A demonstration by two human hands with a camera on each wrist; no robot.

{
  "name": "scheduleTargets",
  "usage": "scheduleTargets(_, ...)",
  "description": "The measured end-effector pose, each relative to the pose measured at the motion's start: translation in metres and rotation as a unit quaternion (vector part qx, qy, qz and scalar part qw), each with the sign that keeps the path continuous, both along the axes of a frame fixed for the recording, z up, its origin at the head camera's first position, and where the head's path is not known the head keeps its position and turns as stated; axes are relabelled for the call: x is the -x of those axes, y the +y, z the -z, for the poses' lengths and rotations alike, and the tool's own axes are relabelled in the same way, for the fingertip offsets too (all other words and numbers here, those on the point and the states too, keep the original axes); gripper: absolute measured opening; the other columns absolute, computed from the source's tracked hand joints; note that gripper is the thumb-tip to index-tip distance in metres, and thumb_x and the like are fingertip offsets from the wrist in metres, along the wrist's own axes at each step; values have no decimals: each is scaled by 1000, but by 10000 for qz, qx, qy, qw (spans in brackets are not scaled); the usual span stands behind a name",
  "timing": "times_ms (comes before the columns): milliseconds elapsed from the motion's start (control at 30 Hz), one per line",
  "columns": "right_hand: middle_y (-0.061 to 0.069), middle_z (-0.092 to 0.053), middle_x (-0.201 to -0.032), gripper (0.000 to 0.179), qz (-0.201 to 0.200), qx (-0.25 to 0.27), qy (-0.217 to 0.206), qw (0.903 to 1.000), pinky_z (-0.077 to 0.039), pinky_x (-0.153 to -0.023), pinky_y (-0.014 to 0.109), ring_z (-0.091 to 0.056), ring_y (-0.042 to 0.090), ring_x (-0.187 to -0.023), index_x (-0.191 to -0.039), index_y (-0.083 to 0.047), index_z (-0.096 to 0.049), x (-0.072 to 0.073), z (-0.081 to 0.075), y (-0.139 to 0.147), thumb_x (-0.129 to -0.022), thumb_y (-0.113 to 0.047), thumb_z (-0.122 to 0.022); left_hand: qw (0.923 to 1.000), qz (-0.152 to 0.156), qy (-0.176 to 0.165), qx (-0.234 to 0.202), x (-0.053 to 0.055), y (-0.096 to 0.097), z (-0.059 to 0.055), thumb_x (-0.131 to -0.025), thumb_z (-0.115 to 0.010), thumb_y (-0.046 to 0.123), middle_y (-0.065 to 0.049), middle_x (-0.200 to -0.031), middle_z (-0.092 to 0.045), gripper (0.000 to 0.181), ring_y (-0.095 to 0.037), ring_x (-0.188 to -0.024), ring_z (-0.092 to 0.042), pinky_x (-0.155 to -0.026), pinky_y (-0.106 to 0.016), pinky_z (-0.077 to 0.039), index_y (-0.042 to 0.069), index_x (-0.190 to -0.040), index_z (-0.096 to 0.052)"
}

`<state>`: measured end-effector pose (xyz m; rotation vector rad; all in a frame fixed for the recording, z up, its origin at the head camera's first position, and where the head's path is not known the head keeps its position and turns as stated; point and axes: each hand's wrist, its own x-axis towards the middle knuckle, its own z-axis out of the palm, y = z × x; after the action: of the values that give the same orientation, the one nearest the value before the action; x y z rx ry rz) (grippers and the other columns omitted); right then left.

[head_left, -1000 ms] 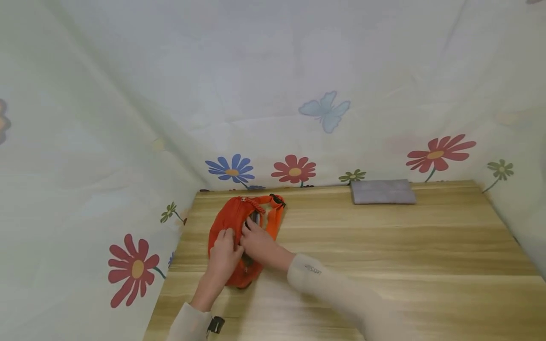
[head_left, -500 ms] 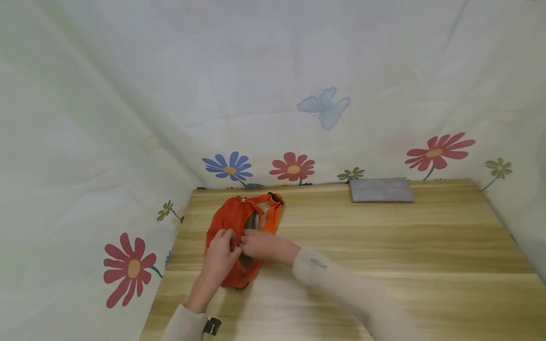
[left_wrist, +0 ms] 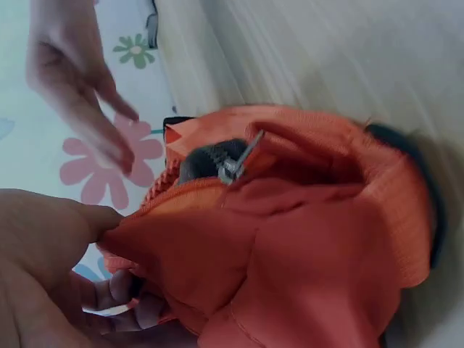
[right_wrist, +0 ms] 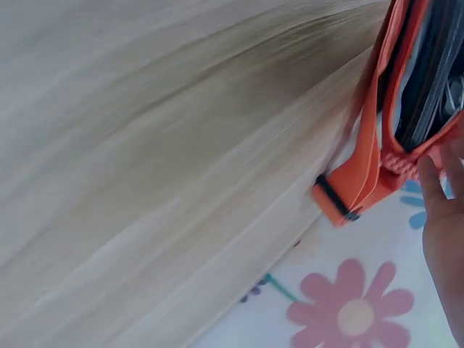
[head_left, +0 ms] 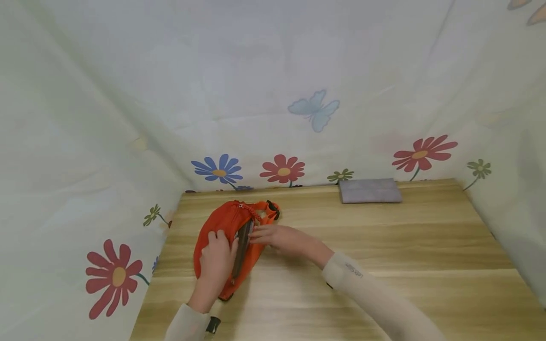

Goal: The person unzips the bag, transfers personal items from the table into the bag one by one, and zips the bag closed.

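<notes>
- With the clock set on the bag as the head view shows it, 12 pointing away from the person, the red bag (head_left: pixel 226 225) lies on the bench (head_left: pixel 341 246) toward its far left corner, its mouth gaping toward 3 o'clock.
- The left hand (head_left: pixel 215 259) is at about 7 o'clock, its grip pinching the bag's fabric by the mouth between thumb and fingers; this probably draws the near panel back, so that the soft opening does not fall shut.
- The right hand (head_left: pixel 285 240) is at 3 o'clock, its grip spread, fingers fairly straight and pinching nothing that shows. The fingertips are at the mouth's edge; whether they touch it I cannot tell. Coming from this side likely leaves the left hand's pull unhindered.
- Inside the mouth sits a dark zipped piece (head_left: pixel 241 251); lining or separate item, I cannot tell.
- The braided cord (head_left: pixel 252 213) hangs at 1 o'clock, and the orange strap (right_wrist: pixel 360 174) with its black buckle (right_wrist: pixel 336 196) loops out at 2 o'clock, seemingly slack and bearing no load.
- A grey flat pouch (head_left: pixel 370 191) lies just past 2 o'clock, well apart, by the flowered cloth (head_left: pixel 362 94), presumably out of the hands' way.
</notes>
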<state>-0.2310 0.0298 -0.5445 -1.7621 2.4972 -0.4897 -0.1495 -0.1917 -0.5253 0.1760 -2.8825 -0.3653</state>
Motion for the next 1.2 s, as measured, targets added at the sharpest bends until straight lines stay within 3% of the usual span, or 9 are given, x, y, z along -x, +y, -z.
scheduleTargets(133, 7, -58, -146, 41, 278, 253, -64, 9993, -36, -116, 39, -47, 29, -140, -134, -9, -65, 8, 5, 20, -96, 6, -59, 9993, -268, 88, 264, 7, -2, 2, -94, -69, 22, -23, -86, -54, 31, -46, -51, -57, -45, -56, -51, -5, -94, -54)
scheduleTargets(300, 10, -65, -133, 36, 1312, 518, -94, 9900, -42, -110, 45, -56, 30, -130, -123, -6, -71, 32, 8, 67, -94, 9, -55, 9984, -395, -293, 270, 11, -7, 2, -94, -69, 19, -24, -93, -56, 26, -46, -54, -57, -46, -58, -51, -2, -102, -56)
scheduleTargets(467, 16, -68, -124, 35, 2666, 720, -482, 9599, -49, -99, 51, -61, 36, -120, -118, -2, -71, 59, 3, 126, -95, 10, -48, 9987, -263, -406, 146, 9, -9, 0, -90, -66, 14, -22, -92, -54, 21, -41, -51, -54, -42, -53, -48, -1, -99, -54)
scheduleTargets(600, 22, -66, -125, 32, 3359, 531, -842, 9366, -49, -96, 56, -60, 42, -119, -122, 1, -69, 78, -5, 174, -100, 4, -47, 9990, -117, -433, 84, 4, -7, 0, -89, -63, 12, -19, -91, -52, 19, -35, -47, -50, -40, -48, -46, 0, -97, -52)
scheduleTargets(700, 28, -62, -129, 32, 3556, 333, -972, 9290, -47, -98, 59, -55, 47, -123, -126, 5, -65, 88, -10, 206, -100, 4, -47, 9991, -28, -411, 50, 0, -6, 1, -88, -65, 12, -18, -91, -52, 19, -34, -47, -50, -40, -47, -46, 1, -97, -51)
scheduleTargets(800, 32, -58, -132, 35, 3726, 33, -759, 9249, -44, -100, 61, -52, 51, -124, -131, 10, -60, 96, -8, 234, -98, 4, -50, 9993, 47, -363, 39, -3, -6, 1, -88, -66, 12, -18, -91, -52, 20, -35, -47, -50, -41, -48, -46, 1, -95, -51)
scheduleTargets(933, 40, -47, -140, 49, 3957, -578, -718, 9137, -37, -107, 63, -44, 57, -130, -139, 17, -46, 102, -3, 263, -95, -1, -56, 9992, 81, -381, 68, -5, -6, 1, -88, -68, 14, -18, -92, -52, 22, -33, -47, -49, -40, -46, -46, 1, -96, -51)
scheduleTargets(1100, 44, -28, -150, 62, 4180, -1172, -1452, 8891, -26, -114, 65, -27, 61, -139, -148, 18, -29, 107, 2, 281, -98, -10, -53, 9978, 53, -615, 223, -9, -4, 1, -89, -76, 29, -19, -102, -53, 41, -30, -50, -51, -41, -43, -45, 1, -108, -53)
scheduleTargets(1200, 43, -26, -152, 63, 4239, -1264, -1691, 8808, -25, -114, 65, -25, 60, -140, -151, 15, -26, 108, 4, 286, -99, -12, -50, 9976, 78, -600, 339, -11, -2, 1, -84, -83, 37, -19, -103, -52, 54, -28, -51, -51, -41, -41, -43, 1, -109, -52)
